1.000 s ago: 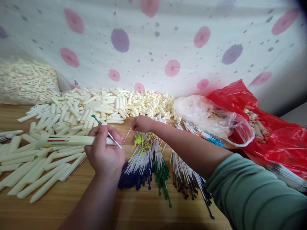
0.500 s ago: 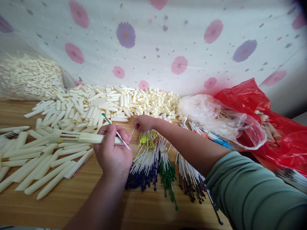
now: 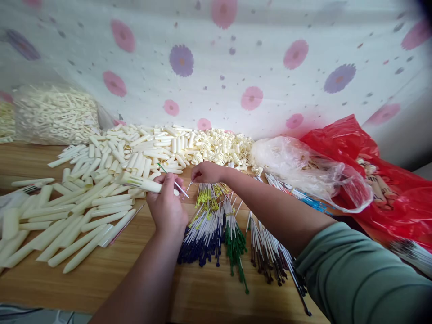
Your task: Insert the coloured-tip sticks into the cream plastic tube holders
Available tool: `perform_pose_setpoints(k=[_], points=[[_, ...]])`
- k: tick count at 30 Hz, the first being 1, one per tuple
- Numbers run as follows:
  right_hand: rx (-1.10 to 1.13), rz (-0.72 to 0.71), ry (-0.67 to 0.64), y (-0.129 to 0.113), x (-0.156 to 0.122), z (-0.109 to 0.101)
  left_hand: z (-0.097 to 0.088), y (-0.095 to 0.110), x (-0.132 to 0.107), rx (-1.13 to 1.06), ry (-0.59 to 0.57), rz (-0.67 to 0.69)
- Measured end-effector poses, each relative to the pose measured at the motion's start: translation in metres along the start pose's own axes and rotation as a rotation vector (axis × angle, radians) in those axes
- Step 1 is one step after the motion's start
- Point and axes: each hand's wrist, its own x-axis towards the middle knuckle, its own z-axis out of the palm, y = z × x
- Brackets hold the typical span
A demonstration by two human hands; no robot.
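My left hand [image 3: 166, 204] is closed around a cream pen barrel [image 3: 140, 182] that points left, and it also pinches a thin green-tipped refill [image 3: 170, 178]. My right hand [image 3: 206, 172] is closed in a pinch on another thin refill [image 3: 188, 189], just above the yellow-tipped refills [image 3: 207, 198]. Bundles of refills lie in front of me on the wooden table [image 3: 101, 279]: blue-tipped [image 3: 199, 238], green-tipped [image 3: 234, 243] and brown-tipped [image 3: 266, 252].
Long cream pen barrels [image 3: 67, 225] cover the left of the table. Shorter cream tubes [image 3: 135, 150] and small cream clips [image 3: 222, 148] are heaped at the back. A clear bag [image 3: 303, 171] and a red bag [image 3: 388, 189] sit right. A bag of cream parts [image 3: 54, 114] stands far left.
My left hand has moved up and right toward my right hand, and the barrel it holds has tilted. My right hand stays pinched over the yellow-tipped refills. The view has shifted slightly.
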Motion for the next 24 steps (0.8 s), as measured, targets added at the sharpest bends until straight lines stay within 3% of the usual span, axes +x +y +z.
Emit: perform_pose_setpoints(k=[3, 7, 13, 19, 24], points=[[0.14, -0.004, 0.062, -0.003, -0.005, -0.001, -0.002, -0.011, 0.006, 0.106, -0.003, -0.092], [0.343, -0.011, 0.166, -0.005, -0.01, 0.003, -0.003, -0.02, 0.008, 0.139, -0.115, -0.222], [0.537, -0.014, 0.259, -0.009, -0.022, 0.007, -0.001, -0.022, 0.003, 0.061, -0.195, -0.245], [0.478, -0.001, 0.295, -0.015, -0.029, 0.004, 0.001, -0.022, 0.001, 0.04, -0.235, -0.239], [0.233, 0.04, 0.337, -0.012, -0.034, -0.002, -0.001, -0.021, 0.003, 0.067, -0.208, -0.239]])
